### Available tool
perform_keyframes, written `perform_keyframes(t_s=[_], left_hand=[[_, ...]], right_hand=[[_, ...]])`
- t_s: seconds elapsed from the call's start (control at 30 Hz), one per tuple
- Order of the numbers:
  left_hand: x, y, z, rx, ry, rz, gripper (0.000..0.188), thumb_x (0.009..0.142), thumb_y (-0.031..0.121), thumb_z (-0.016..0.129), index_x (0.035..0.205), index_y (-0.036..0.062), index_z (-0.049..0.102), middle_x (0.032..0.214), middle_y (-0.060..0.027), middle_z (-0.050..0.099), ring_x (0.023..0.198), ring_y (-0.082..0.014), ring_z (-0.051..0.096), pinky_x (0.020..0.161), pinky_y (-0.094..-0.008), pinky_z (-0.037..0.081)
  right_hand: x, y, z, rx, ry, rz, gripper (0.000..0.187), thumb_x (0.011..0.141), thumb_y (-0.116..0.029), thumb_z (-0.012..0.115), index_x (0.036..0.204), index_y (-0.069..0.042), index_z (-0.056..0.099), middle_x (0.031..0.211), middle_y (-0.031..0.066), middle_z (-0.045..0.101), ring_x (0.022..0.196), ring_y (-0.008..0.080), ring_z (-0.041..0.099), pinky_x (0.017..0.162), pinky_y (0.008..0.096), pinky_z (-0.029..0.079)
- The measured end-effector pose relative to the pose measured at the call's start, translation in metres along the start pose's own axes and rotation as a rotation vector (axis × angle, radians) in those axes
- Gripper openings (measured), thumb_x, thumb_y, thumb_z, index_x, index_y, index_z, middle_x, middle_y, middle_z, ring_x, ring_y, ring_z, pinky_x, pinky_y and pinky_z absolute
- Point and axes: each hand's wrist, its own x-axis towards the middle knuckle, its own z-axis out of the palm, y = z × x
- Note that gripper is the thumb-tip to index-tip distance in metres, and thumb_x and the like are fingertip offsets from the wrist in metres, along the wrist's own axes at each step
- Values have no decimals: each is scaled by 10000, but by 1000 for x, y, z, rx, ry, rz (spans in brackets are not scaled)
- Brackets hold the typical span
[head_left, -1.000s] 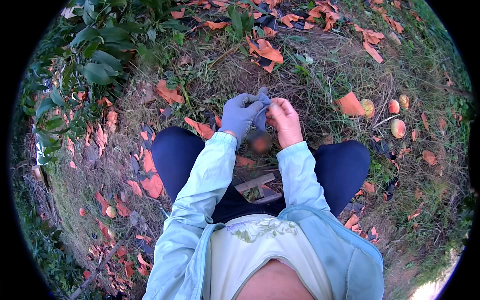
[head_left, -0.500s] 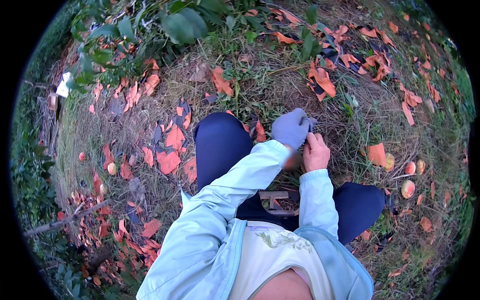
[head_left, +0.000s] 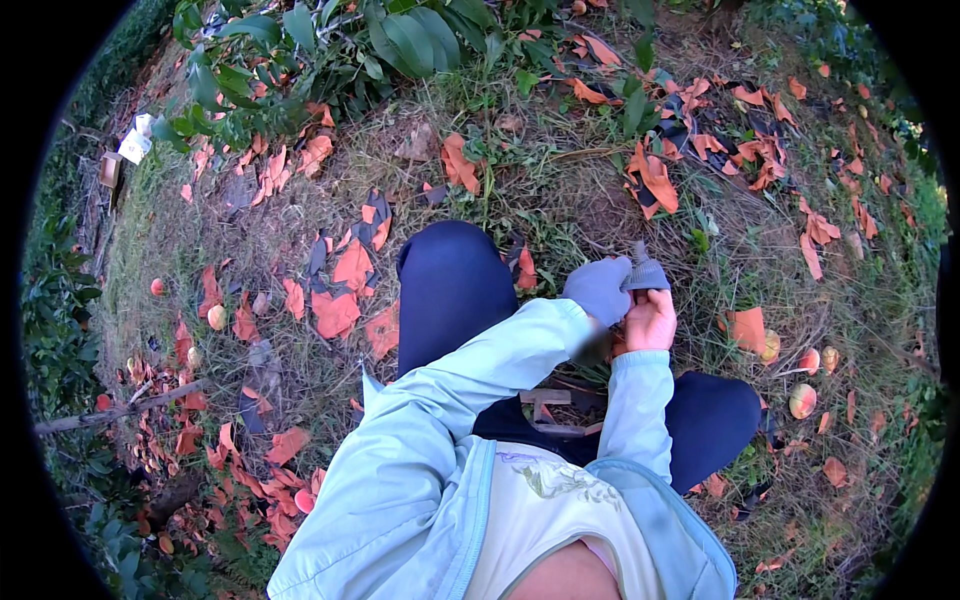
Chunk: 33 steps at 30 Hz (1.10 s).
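Observation:
My left hand (head_left: 597, 288) wears a grey knitted glove and pinches the cuff of a second grey glove (head_left: 649, 274). That glove sits over the fingers of my right hand (head_left: 650, 322), whose palm and wrist are bare. The right fingers are hidden inside it, so their pose does not show. Both hands meet in front of my bent knees, above dry grass. Light blue jacket sleeves (head_left: 640, 400) cover both forearms.
Torn orange and black paper (head_left: 335, 312) litters the grass around me. Several peaches (head_left: 802, 401) lie at the right and left. A leafy branch (head_left: 410, 40) hangs at the top, and a bare stick (head_left: 125, 410) crosses the left side. A wooden frame (head_left: 546, 398) shows between my legs.
Both hands have shifted slightly right and nearer. The second glove has opened out and now covers the right fingers, which earlier pinched at it beside the left hand.

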Motion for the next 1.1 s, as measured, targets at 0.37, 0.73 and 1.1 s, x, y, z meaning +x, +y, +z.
perform_keyframes(t_s=[0.37, 0.73, 1.1], left_hand=[[-13, 2, 10, 16, 8, 317, 137, 705, 144, 561, 810, 71, 511, 792, -132, 541, 752, -341, 549, 655, -426, 432], [-15, -1, 7, -154, 227, 346, 226, 672, 225, 578, 835, 70, 569, 820, -156, 558, 811, -362, 537, 696, -429, 434], [-36, 0, -25, -92, 96, 106, 280, 614, 128, 603, 890, 84, 599, 892, -145, 592, 873, -350, 575, 739, -442, 445]], right_hand=[[6, -3, 12, -115, -279, 156, 353, 898, -166, 462, 1194, 23, 500, 1164, 156, 554, 1026, 232, 558, 881, 344, 450], [10, -10, 85, -112, -47, 340, 445, 888, -370, 509, 1204, -60, 464, 1256, 161, 486, 1154, 363, 460, 933, 481, 406], [34, 19, 40, -400, -359, 77, 547, 865, -250, 441, 1364, -64, 317, 1265, 185, 459, 1175, 302, 459, 1002, 392, 353]])
